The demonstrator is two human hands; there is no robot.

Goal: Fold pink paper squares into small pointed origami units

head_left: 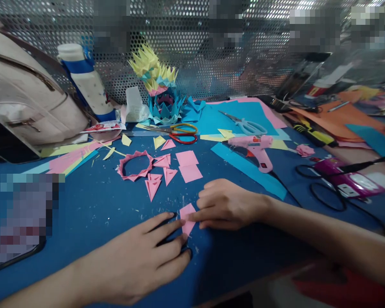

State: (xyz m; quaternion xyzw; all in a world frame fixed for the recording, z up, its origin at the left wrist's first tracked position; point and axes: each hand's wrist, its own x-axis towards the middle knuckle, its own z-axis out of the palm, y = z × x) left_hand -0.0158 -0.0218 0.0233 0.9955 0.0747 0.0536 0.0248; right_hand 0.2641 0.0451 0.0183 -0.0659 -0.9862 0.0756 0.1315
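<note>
A small folded piece of pink paper [188,209] lies flat on the blue tabletop between my hands. My left hand [137,252] rests open, fingers spread, with fingertips on the paper's left and lower edges. From the other side, the index finger of my right hand [231,204] stretches onto the paper and presses it down; the other fingers of that hand are loosely bent. Beyond them lie pink square sheets [189,171], several folded pink triangles [153,186] and a ring of joined pink points [130,176].
A pink glue gun [258,147] lies on a blue strip [231,158], its cord running right. Red-and-yellow scissors [176,130], light-blue scissors [244,124] and a folded-paper model [160,94] are farther back. A phone [22,222] lies left; a bottle [86,81] stands by a bag [25,94].
</note>
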